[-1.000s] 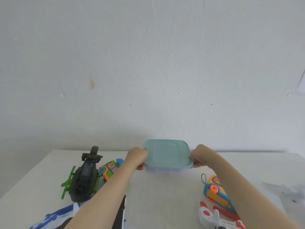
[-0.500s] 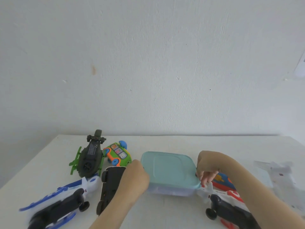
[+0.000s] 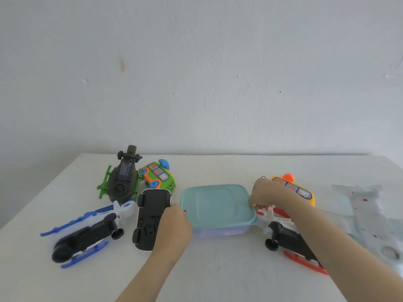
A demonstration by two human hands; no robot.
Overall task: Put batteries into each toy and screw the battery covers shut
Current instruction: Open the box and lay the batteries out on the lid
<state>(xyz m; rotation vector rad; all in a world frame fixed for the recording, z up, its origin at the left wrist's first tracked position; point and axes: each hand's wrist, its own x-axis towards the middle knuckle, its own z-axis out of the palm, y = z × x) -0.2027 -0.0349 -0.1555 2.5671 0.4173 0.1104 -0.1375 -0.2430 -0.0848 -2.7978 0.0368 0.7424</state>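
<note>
Head view, CE mark on green helicopter [image 3: 122,179], hands gripping teal-lidded box [image 3: 218,205]

White table [image 3: 218,269] carries: lidded box [image 3: 218,205] at centre; helicopters [image 3: 87,232], car [image 3: 150,216], bus [image 3: 160,176] toward 9 o'clock; toys [image 3: 298,192], plastic bag [image 3: 368,210] toward 3 o'clock.

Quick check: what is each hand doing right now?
Left hand: curled against the teal-lidded box's left edge.
Right hand: fingers pinching the lid's right edge.
</note>
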